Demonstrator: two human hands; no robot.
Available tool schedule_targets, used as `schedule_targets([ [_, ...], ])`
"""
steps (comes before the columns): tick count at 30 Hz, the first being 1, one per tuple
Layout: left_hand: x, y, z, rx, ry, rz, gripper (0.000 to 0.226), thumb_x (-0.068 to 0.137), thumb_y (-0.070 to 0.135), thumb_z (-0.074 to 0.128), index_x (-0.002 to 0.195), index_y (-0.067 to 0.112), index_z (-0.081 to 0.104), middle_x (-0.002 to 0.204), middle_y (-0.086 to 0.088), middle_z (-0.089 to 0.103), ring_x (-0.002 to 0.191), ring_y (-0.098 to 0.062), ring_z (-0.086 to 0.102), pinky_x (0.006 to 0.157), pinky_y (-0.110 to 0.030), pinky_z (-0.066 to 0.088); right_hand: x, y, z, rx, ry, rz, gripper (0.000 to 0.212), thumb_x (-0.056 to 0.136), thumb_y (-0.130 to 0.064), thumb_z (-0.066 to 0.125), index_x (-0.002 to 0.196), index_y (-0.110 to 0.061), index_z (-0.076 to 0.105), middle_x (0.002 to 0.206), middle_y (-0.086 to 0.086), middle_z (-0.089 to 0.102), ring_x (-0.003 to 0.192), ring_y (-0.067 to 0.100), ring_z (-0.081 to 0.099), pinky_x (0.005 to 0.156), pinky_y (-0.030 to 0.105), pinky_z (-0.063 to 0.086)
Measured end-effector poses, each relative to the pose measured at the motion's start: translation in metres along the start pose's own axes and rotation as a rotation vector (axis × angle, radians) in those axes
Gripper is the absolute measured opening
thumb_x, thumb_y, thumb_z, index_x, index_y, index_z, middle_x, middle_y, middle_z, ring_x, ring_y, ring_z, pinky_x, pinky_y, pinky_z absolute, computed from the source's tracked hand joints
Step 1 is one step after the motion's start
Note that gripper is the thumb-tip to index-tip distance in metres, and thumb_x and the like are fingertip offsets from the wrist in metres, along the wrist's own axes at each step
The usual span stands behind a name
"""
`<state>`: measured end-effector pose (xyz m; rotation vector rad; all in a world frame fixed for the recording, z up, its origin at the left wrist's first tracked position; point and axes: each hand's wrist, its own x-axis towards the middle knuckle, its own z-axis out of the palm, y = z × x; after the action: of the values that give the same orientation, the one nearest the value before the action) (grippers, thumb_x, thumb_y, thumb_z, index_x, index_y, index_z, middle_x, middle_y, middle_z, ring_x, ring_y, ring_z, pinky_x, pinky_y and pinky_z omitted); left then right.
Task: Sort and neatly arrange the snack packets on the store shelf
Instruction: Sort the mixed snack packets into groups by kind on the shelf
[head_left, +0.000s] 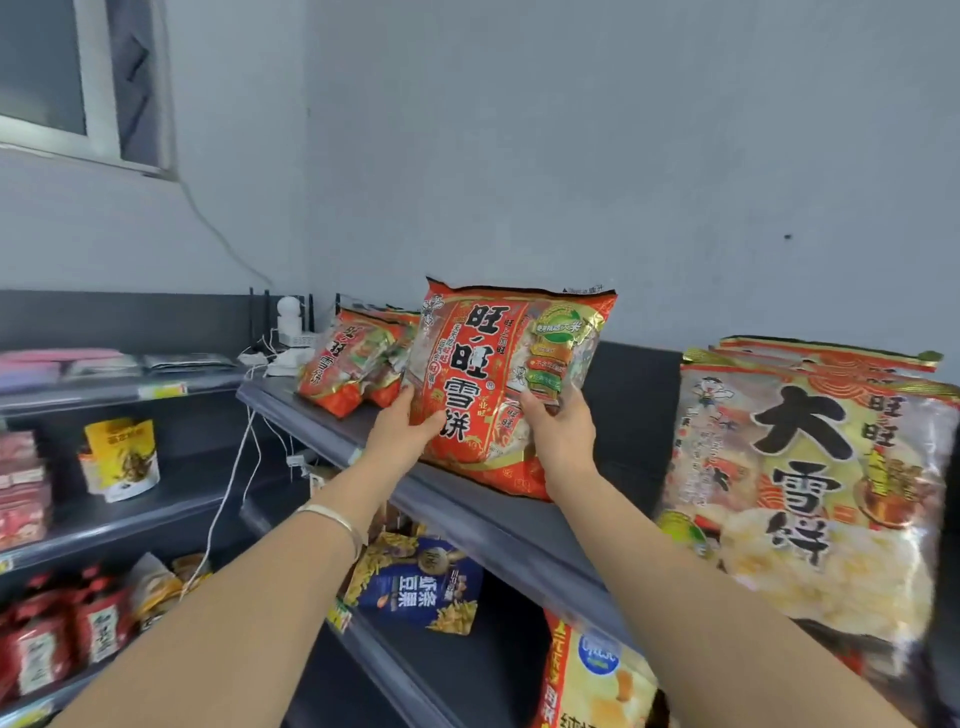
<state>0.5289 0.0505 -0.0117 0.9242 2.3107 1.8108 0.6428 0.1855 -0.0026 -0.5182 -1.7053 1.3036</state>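
Red packet (498, 384) upright on top shelf (493, 530), gripped by both hands: left hand (402, 428) clasps its 8 o'clock edge, right hand (558, 431) its 5 o'clock. Similar packets (353, 364) at its 9 o'clock, big packets (821, 483) at 3 o'clock.

On top shelf (493, 530), rice cracker packet (498, 384) upright between leaning packets (353, 358) at left and large packets (810, 483) at right; beneath, snack bag (415, 587) on lower shelf (467, 675).

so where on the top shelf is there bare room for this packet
Bare shelf lies between the held red packet and the large packets at right. The left end is crowded with leaning red packets and cables.
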Motion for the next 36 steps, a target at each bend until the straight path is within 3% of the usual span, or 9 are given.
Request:
schedule_targets([
  [5,0.072,-0.034,0.000,0.126,-0.133,0.078,0.079,0.085,0.037,0.065,0.147,0.032,0.017,0.148,-0.006,0.029,0.136,-0.028,0.028,0.112,-0.046,0.026,0.041,0.030,0.053,-0.038,0.074,0.073,0.042,0.087,-0.038,0.065,0.125,-0.022,0.055,0.110,-0.002,0.068,0.102,0.020,0.066,0.090,0.048,0.053],
  [9,0.121,-0.061,0.004,0.204,-0.259,0.130,0.095,0.080,0.044,0.067,0.150,0.032,0.004,0.149,-0.008,0.027,0.136,-0.027,0.027,0.111,-0.045,0.027,0.068,0.053,0.088,-0.094,0.125,0.122,0.031,0.089,-0.035,0.064,0.117,-0.024,0.056,0.112,-0.002,0.068,0.104,0.021,0.065,0.091,0.048,0.053],
  [13,0.144,-0.086,0.019,0.222,-0.342,0.137,0.102,0.083,0.035,0.068,0.149,0.032,-0.010,0.157,-0.011,0.000,0.143,-0.028,0.015,0.113,-0.041,0.021,0.084,0.079,0.110,-0.147,0.137,0.184,0.049,0.092,-0.034,0.060,0.136,-0.018,0.048,0.126,0.002,0.063,0.118,0.024,0.058,0.099,0.048,0.049],
  [15,0.156,-0.096,0.028,0.291,-0.349,0.183,0.098,0.084,0.037,0.067,0.149,0.032,-0.005,0.157,-0.011,-0.007,0.145,-0.028,0.008,0.116,-0.040,0.018,0.091,0.084,0.114,-0.209,0.155,0.222,0.044,0.096,-0.030,0.055,0.135,-0.014,0.047,0.126,0.004,0.061,0.117,0.025,0.058,0.099,0.044,0.048],
  [20,0.181,-0.112,0.046,0.377,-0.341,0.281,0.083,0.084,0.046,0.063,0.149,0.032,0.013,0.157,-0.011,0.000,0.144,-0.032,0.004,0.117,-0.042,0.016,0.119,0.100,0.115,-0.308,0.225,0.237,0.037,0.097,-0.029,0.052,0.133,-0.019,0.049,0.120,0.004,0.064,0.110,0.025,0.060,0.094,0.041,0.050],
  [23,0.186,-0.118,0.057,0.384,-0.267,0.290,0.082,0.087,0.046,0.060,0.149,0.032,0.009,0.157,-0.011,-0.004,0.144,-0.033,0.000,0.115,-0.044,0.016,0.135,0.105,0.117,-0.331,0.218,0.245,0.028,0.097,-0.030,0.053,0.123,-0.019,0.053,0.115,0.003,0.066,0.097,0.018,0.062,0.086,0.037,0.052],
  [30,0.194,-0.128,0.071,0.427,-0.330,0.255,0.078,0.093,0.049,0.045,0.149,0.034,-0.006,0.155,-0.009,-0.021,0.144,-0.028,-0.017,0.116,-0.044,0.010,0.146,0.112,0.118,-0.412,0.266,0.441,0.052,0.092,-0.046,0.055,0.131,-0.014,0.039,0.123,0.007,0.060,0.111,0.029,0.059,0.089,0.041,0.049],
  [34,0.194,-0.123,0.068,0.414,-0.336,0.230,0.078,0.092,0.048,0.050,0.150,0.033,-0.001,0.156,-0.010,-0.016,0.144,-0.030,-0.012,0.116,-0.045,0.012,0.133,0.107,0.112,-0.457,0.244,0.417,0.044,0.095,-0.037,0.052,0.130,-0.014,0.039,0.125,0.008,0.058,0.109,0.027,0.058,0.088,0.041,0.051],
  [36,0.191,-0.114,0.067,0.424,-0.268,0.223,0.076,0.090,0.044,0.055,0.150,0.030,0.011,0.157,-0.012,-0.003,0.144,-0.032,0.000,0.114,-0.045,0.017,0.123,0.101,0.105,-0.638,0.217,0.356,0.040,0.095,-0.036,0.051,0.128,-0.017,0.039,0.121,0.006,0.059,0.106,0.027,0.059,0.083,0.041,0.051],
])
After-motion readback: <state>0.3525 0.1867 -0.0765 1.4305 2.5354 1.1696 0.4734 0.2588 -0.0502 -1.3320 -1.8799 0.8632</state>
